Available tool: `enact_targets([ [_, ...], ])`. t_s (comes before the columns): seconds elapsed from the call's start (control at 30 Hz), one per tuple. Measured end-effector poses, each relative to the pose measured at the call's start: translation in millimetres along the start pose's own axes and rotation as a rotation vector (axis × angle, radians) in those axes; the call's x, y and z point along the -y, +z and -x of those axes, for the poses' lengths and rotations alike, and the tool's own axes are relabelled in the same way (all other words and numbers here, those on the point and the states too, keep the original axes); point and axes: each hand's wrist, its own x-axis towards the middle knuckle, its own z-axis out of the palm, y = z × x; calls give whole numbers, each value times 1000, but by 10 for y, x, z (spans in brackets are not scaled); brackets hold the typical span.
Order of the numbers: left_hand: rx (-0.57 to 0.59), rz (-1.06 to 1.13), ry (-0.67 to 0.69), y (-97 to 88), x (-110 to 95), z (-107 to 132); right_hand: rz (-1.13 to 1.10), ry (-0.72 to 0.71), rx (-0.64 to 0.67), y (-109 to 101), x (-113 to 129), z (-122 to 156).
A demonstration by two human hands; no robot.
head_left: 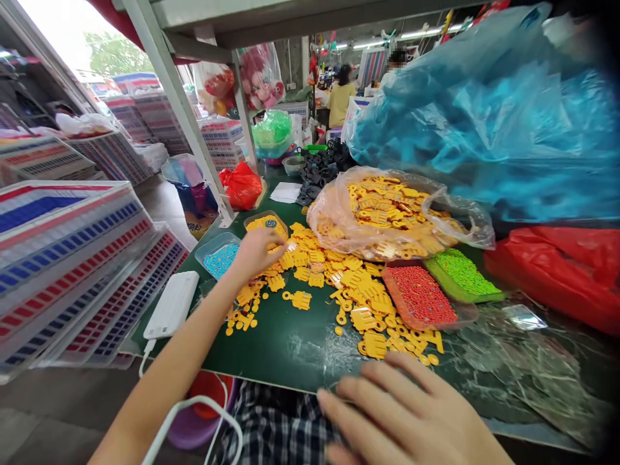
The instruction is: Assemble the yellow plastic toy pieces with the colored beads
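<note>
My left hand (255,253) reaches across to the left side of the green table, its fingers curled downward at the edge of a heap of yellow hand-shaped plastic pieces (301,248). Whatever its fingertips pinch is hidden. Just behind it is a small tray of yellow beads (265,221) with a dark round thing on top. Left of the wrist lies a clear tray of blue beads (220,259). My right hand (407,413), slightly blurred, is held over the table's front edge with fingers spread and nothing in them. One yellow piece (298,299) lies apart from the heap.
A clear bag of yellow pieces (382,213) stands behind the heap. To the right are red beads (420,294), green beads (462,272) and a red bag (557,271). A white power bank (172,303) lies left, its cable trailing down. A metal post (181,110) rises behind.
</note>
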Motion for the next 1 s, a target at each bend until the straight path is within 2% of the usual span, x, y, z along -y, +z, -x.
enact_targets([
  [0.07,-23,191,176,121,-178,247,-19,113,35,173,-188,7],
  [0.13,30,293,286,262,-306,442,-19,195,64,353,-374,103],
  [0.23,87,321,321,432,-394,591,29,270,80,530,-616,346],
  [0.3,90,313,304,493,-400,614,67,313,51,556,-738,509],
  [0.47,87,294,313,535,-361,599,86,390,-76,377,-946,736],
  [0.67,108,295,319,557,-312,607,249,459,-156,40,-1215,833],
  [0.77,131,311,309,553,-294,612,347,535,-149,-61,-1343,914],
  [0.87,159,339,294,535,-289,616,407,610,-143,-72,-1431,1022],
  [1.0,186,375,276,503,-284,619,372,696,-203,37,-1473,1148],
])
